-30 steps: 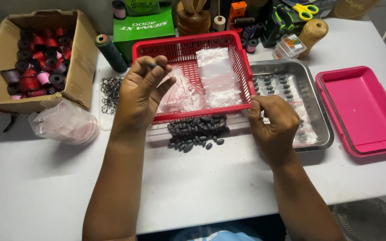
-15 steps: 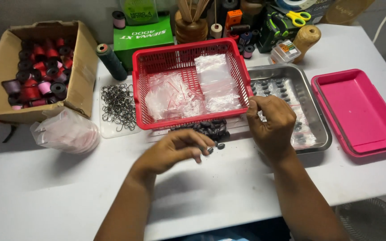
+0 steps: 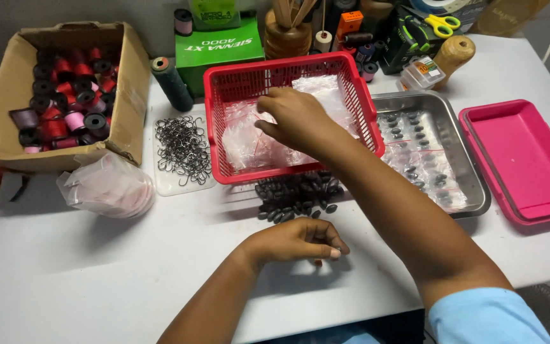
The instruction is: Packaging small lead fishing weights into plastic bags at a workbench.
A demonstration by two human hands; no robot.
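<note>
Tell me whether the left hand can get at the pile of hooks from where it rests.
Probably yes: the left hand lies on bare table, and nothing stands between it and the hooks.

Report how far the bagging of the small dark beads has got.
Done: filled clear packets lie in the steel tray. In hand: the right hand reaches into the red plastic basket of clear bags; the left hand rests closed on the table. Left: a pile of small dark oval beads.

White table (image 3: 97, 267) w/ grey wall (image 3: 46, 13) behind, even light.
</note>
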